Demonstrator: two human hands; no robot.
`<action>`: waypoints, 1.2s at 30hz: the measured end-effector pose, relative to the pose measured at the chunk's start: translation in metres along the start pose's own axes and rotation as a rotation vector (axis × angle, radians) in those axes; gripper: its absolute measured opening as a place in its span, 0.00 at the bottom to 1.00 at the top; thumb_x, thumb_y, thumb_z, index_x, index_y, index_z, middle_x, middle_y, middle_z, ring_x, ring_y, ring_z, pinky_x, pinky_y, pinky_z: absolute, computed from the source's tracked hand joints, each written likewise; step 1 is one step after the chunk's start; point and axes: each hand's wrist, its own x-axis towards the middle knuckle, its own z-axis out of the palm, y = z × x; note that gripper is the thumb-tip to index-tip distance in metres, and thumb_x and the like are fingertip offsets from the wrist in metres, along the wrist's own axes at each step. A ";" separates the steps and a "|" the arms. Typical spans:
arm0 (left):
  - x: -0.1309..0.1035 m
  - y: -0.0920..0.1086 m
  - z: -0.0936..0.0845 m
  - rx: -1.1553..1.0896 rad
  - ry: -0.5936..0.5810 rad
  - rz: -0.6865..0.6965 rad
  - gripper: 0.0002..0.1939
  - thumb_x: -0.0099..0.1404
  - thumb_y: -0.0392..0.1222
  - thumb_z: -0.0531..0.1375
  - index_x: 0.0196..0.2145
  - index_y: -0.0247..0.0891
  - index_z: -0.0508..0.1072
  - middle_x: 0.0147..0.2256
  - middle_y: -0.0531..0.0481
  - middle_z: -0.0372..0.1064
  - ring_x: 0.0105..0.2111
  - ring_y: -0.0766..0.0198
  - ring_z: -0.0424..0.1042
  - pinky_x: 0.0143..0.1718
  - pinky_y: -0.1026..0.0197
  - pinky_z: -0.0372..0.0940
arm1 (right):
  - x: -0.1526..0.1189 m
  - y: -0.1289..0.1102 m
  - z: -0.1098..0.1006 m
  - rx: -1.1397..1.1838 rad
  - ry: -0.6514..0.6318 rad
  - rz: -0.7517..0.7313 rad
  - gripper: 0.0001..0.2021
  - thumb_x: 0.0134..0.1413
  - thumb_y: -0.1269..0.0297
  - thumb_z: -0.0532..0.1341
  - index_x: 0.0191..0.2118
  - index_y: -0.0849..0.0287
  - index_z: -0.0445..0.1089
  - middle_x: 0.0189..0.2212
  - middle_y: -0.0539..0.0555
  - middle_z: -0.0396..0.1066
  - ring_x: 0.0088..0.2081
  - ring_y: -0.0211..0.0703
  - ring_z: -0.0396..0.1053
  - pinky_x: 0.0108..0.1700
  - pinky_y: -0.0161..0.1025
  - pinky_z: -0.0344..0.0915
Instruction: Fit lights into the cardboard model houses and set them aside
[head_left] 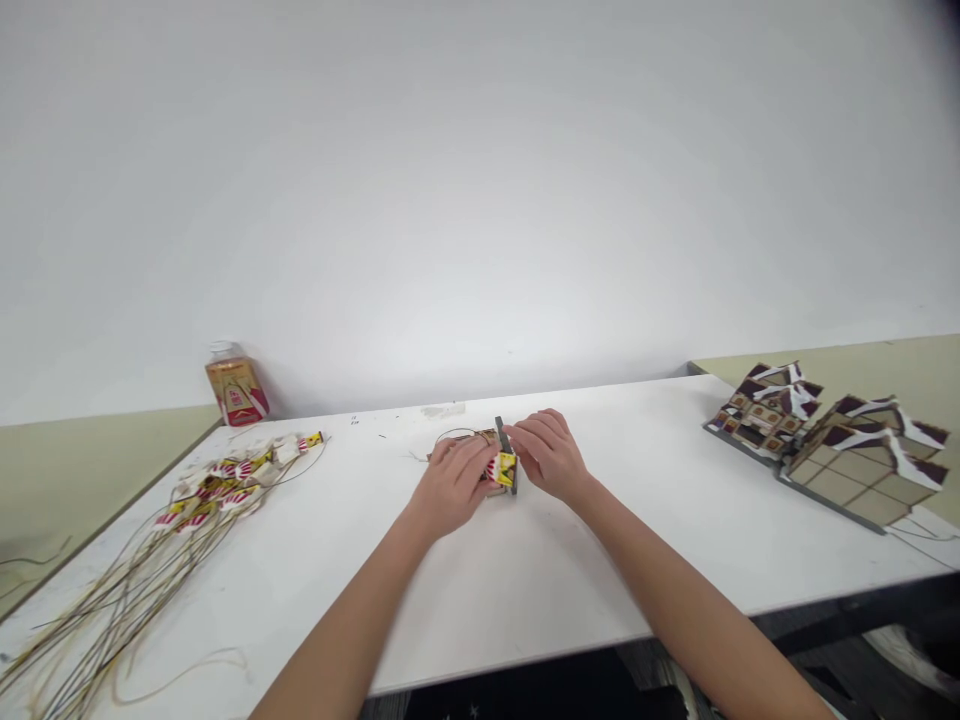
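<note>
Near the middle of the white table, my left hand (448, 487) is closed on a small model house (505, 470) with a dark grey base, which stands on edge and faces right. A yellow piece with red and white stripes shows on the model beside my left fingers. My right hand (550, 453) is at the right side of the dark base, its fingers bent together near the upper edge. Whatever lies between the right fingertips is too small to make out. A thin wire curves out behind my left hand.
Several striped red, white and yellow pieces (232, 485) with long thin wires lie on the left of the white table (600, 560). A bottle (237, 385) stands at the back left. Two groups of model houses (765, 410) with snowy roofs stand at the right.
</note>
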 end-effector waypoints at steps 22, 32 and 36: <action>0.006 0.049 0.017 -0.018 0.033 0.298 0.19 0.67 0.48 0.55 0.51 0.36 0.67 0.44 0.47 0.73 0.49 0.60 0.67 0.52 0.57 0.52 | 0.003 -0.011 0.007 0.279 -0.104 0.099 0.11 0.60 0.55 0.58 0.42 0.52 0.74 0.28 0.50 0.73 0.33 0.38 0.67 0.42 0.41 0.59; 0.010 0.054 0.015 -0.002 0.094 0.382 0.13 0.67 0.45 0.55 0.47 0.41 0.71 0.49 0.51 0.71 0.52 0.63 0.65 0.56 0.57 0.51 | 0.005 -0.010 0.007 0.321 -0.139 0.134 0.11 0.61 0.56 0.57 0.40 0.53 0.75 0.32 0.51 0.76 0.36 0.39 0.69 0.43 0.41 0.60; 0.008 0.053 0.017 0.014 0.102 0.389 0.13 0.66 0.46 0.56 0.47 0.42 0.70 0.51 0.51 0.70 0.54 0.61 0.64 0.56 0.57 0.53 | 0.006 -0.018 0.003 0.298 -0.197 0.149 0.12 0.58 0.53 0.59 0.41 0.51 0.75 0.33 0.50 0.75 0.38 0.41 0.67 0.46 0.45 0.58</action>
